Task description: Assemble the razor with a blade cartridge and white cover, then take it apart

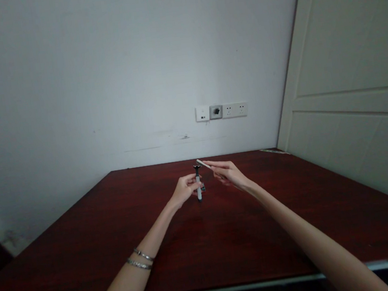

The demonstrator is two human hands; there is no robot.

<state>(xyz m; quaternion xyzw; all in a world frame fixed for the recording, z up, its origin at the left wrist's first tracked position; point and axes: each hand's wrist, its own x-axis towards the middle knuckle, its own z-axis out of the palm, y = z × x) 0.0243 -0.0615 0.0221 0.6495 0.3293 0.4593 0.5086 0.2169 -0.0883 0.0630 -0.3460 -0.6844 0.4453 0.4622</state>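
My left hand (185,188) is closed round the handle of a razor (199,190), grey with a black neck and a black T-shaped head. It stands upright, head at the top. A small dark piece (203,187) shows by the fingers; its kind is too small to make out. From the right, my right hand (226,173) grips a slim white toothbrush (203,164) that slants up to the left. The far end of the toothbrush lies at the razor head, touching it or very close. Its bristles cannot be made out.
Both hands are over a dark red wooden table (250,243). Behind it rises a white wall with sockets (234,110) and a plug-like black item in one plate (216,112). A pale panelled door (355,95) borders the right side.
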